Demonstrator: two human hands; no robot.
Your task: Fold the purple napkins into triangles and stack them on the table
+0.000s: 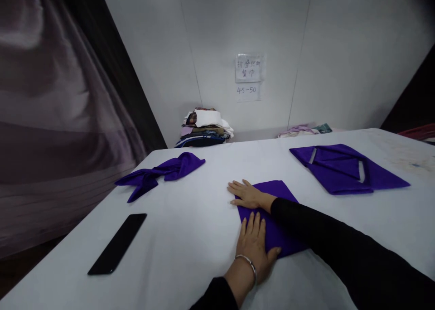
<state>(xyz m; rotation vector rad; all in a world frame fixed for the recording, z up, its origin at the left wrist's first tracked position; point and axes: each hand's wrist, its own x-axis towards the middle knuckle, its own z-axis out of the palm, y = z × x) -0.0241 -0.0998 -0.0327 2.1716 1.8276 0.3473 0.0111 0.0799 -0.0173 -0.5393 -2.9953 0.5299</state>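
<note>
A folded purple cloth napkin [280,235] lies flat on the white table in front of me. My right hand [247,195] rests flat across its upper left edge, fingers spread and partly past the edge onto the table. Below it, my left hand [254,242], with a silver bracelet at the wrist, lies palm down along the napkin's left edge with the fingers stretched out. Neither hand grips anything. My right forearm hides part of the napkin's right side.
A crumpled purple cloth [166,170] lies at the table's far left, and a loosely folded purple cloth [343,171] at the far right. A black flat slab [118,244] sits at left. Behind the table are stacked clothes [204,128] and a wall with paper signs [248,70].
</note>
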